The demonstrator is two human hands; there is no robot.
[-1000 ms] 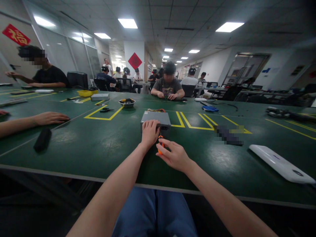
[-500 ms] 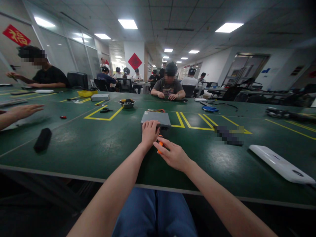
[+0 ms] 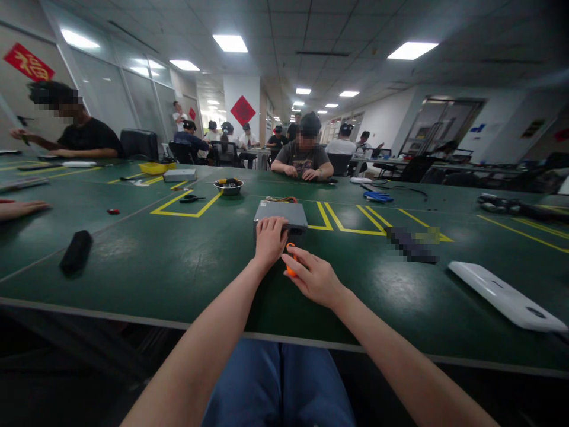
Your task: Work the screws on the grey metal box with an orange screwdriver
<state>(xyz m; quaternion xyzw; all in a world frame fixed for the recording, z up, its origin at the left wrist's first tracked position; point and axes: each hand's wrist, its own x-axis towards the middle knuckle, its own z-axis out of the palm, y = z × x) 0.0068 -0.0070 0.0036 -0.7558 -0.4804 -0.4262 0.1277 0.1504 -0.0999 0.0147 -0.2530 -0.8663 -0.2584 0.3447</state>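
Head view: the left hand (image 3: 269,240) lies palm down on the near end of a grey metal box (image 3: 284,212). Its fingers are stretched over the top edge and press the box to the table (image 3: 178,267) without closing around anything. The right hand (image 3: 313,279) is just beside it, its fingertips pinched round an orange-handled screwdriver (image 3: 290,270). The screwdriver points away from the body toward the box's near face, and the hands hide the tip. The box sits straight ahead of both hands, touching the left one, with coloured wires showing at its far end. Its casing looks closed, with no panel or loose screws lying by it, so the work on that near face seems at an early stage. How many fasteners remain cannot be told.

The green surface is bare right around both hands. Left of the left hand and well apart lies a black oblong object (image 3: 76,252), and further left a co-worker's hand (image 3: 22,209) rests on the table. Right of the right hand is a blurred item (image 3: 411,243), and beyond it a white flat device (image 3: 507,295). The near table edge runs under both forearms, close behind the wrists. Beyond the box a metal bowl (image 3: 228,186) stands well apart.
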